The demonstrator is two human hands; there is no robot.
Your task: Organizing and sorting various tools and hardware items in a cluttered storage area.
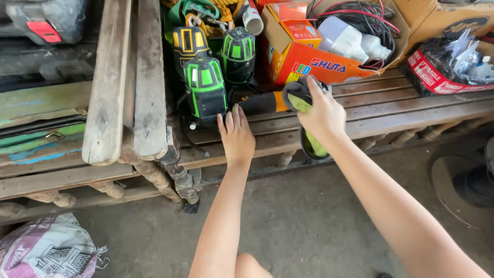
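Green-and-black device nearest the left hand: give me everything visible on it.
The green-and-black device is a boxy unit, plastic by its look, with bright green panels set in a black housing and a light vertical window strip on its front. It stands upright on the wooden bench, in front of a yellow-and-black unit and beside a rounder green-and-black one. The left hand lies flat on the bench, fingertips at its lower right corner; actual contact cannot be confirmed.
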